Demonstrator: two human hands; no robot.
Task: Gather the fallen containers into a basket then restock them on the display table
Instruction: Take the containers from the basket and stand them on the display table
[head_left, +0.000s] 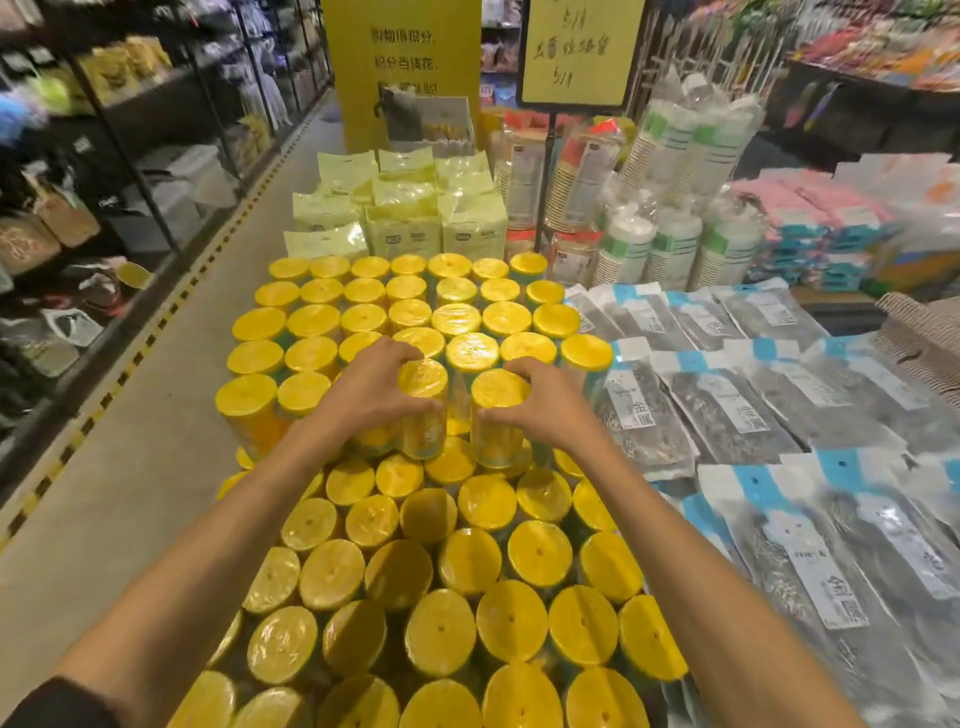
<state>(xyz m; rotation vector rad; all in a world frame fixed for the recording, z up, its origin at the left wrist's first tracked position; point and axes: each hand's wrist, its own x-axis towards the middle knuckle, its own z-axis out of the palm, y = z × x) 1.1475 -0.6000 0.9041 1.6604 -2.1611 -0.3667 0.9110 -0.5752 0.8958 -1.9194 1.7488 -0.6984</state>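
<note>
The left hand (371, 397) and the right hand (545, 410) each gripped a yellow-lidded container (423, 379), upright beside the upper layer (467, 312). I judged that the restocking was well advanced.

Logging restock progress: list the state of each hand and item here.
left hand: grips left container
right hand: grips right container
left container: upright, lid on
right container: upright, lid on
stocked containers: upright, lidded, in rows
grey packets: lying flat, overlapping

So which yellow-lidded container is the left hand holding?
The left hand grips the container at the upper tier's near edge, directly left of the neighbouring container gripped by the right hand.
</note>
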